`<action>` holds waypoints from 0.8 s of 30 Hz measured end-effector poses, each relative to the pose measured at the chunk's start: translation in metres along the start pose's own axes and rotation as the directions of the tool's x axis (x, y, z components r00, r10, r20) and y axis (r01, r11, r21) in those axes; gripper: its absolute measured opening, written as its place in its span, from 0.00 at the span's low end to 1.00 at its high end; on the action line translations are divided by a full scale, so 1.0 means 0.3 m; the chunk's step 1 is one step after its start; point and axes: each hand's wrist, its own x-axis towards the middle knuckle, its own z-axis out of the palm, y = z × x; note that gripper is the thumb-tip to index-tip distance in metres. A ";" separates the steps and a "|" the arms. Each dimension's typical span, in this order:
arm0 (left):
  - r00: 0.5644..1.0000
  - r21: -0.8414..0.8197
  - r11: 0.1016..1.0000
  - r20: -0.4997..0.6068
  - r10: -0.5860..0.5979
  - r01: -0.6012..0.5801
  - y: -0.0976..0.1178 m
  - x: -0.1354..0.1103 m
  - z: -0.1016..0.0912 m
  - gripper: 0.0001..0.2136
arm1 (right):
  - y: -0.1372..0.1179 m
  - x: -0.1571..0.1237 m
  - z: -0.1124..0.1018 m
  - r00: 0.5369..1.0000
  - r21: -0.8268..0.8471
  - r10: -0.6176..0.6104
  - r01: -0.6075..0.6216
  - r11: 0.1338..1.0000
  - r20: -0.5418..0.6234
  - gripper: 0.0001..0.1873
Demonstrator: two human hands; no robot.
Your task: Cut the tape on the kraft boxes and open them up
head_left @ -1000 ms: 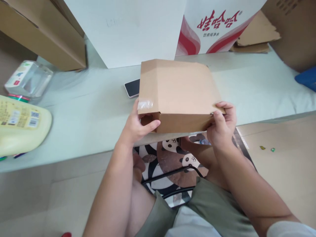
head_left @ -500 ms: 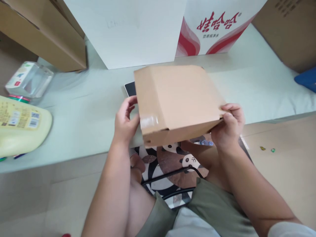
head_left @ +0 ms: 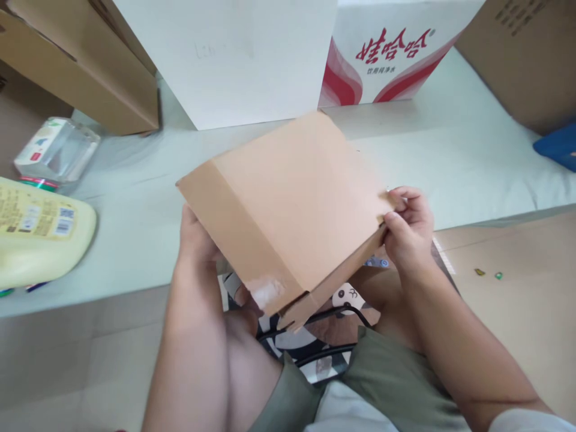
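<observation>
A flat brown cardboard box [head_left: 288, 204] is held tilted above my lap and the edge of the covered surface. A strip of clear tape [head_left: 266, 294] shines near its lower left edge. On its right corner my right hand [head_left: 408, 225] is closed, thumb on top and fingers at the edge. My left hand [head_left: 195, 237] is against the underside of the left edge; the box hides its fingers, so I cannot tell how they are bent.
On the pale green covered surface [head_left: 135, 222] stand a white carton [head_left: 252, 60], a red-and-white carton [head_left: 382, 60] and a tall brown carton [head_left: 103, 84]. A clear bottle [head_left: 63, 150] and a yellow jug [head_left: 40, 231] lie left. A blue object [head_left: 558, 147] is at right.
The box has turned, its left side swinging left and toward me, covering my left hand's fingers. My left hand has moved left. My right hand has shifted slightly left with the held corner.
</observation>
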 end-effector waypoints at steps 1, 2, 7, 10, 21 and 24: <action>1.000 -0.037 0.999 -0.012 -0.025 0.024 0.012 -0.003 0.001 0.17 | -0.002 0.002 -0.001 1.000 -0.062 -0.015 0.014 0.998 -0.015 0.17; 0.999 -0.076 0.996 -0.010 -0.046 0.045 0.022 -0.004 0.002 0.18 | -0.003 0.004 -0.002 0.999 -0.124 -0.038 0.033 0.992 -0.038 0.16; 0.999 -0.156 0.987 0.009 -0.042 0.043 0.035 0.011 0.015 0.16 | 0.022 0.019 0.001 0.995 -0.051 0.054 -0.058 0.997 -0.078 0.20; 0.998 -0.153 0.987 0.039 -0.048 0.053 0.039 0.006 0.045 0.13 | 0.040 0.023 0.015 0.930 0.174 0.326 -0.354 0.919 0.167 0.22; 0.991 -0.273 0.954 -0.022 -0.135 0.124 0.039 -0.039 0.131 0.19 | -0.006 0.002 0.076 0.829 0.307 0.515 -0.559 0.770 0.216 0.31; 0.938 -0.316 0.933 -0.238 -0.253 0.171 0.007 -0.017 0.128 0.14 | -0.029 -0.009 0.085 0.809 0.316 0.513 -0.586 0.746 0.287 0.32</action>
